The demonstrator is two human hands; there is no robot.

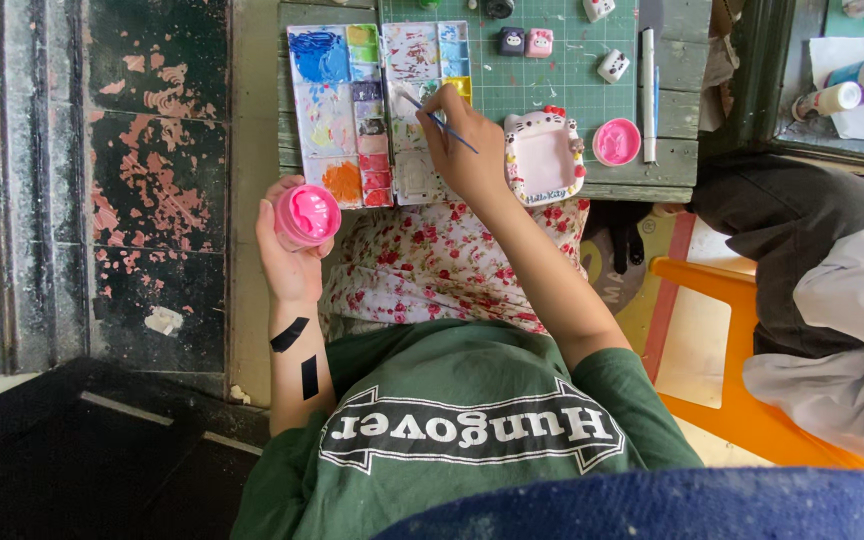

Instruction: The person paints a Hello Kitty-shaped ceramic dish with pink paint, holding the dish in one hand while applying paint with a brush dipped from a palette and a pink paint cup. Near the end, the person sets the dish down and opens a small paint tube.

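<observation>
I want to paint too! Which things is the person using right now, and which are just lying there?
In use:
left hand holding a pink paint pot
right hand with a thin brush
paint palette

Lying about:
cat-shaped frame
pink lid
small figurines
white pen

Small round pink paint pot (307, 214), open, held off the surface; thin blue-handled brush (439, 122) tilted, tip over white palette (377, 110)
</observation>
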